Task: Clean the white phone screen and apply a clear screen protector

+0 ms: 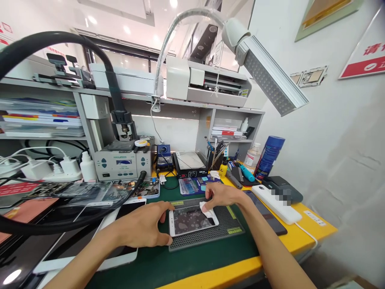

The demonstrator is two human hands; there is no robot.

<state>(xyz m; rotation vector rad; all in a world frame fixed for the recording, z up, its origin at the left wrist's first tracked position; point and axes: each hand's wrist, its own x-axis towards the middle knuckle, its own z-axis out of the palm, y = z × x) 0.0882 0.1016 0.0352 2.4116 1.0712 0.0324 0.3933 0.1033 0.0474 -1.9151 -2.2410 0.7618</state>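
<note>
A white-framed smartphone [191,221] lies face up on a grey perforated mat [207,237], its dark screen marked with blotchy smears. My left hand [142,226] braces the phone's left end, with a finger at the far corner and the thumb by the near one. Pinched in the fingers of my right hand [224,194] is a crumpled white tissue [207,210], which rests on the right part of the screen. Part of the tissue is hidden under the fingers.
Larger white-framed tablets [124,233] lie to the left under a black hose [75,224]. A hot-air station [123,164] and a hot plate [190,162] stand behind. To the right are a dark phone [267,214], a white power strip [276,204] and a blue can [269,156]. A lamp [270,72] hangs overhead.
</note>
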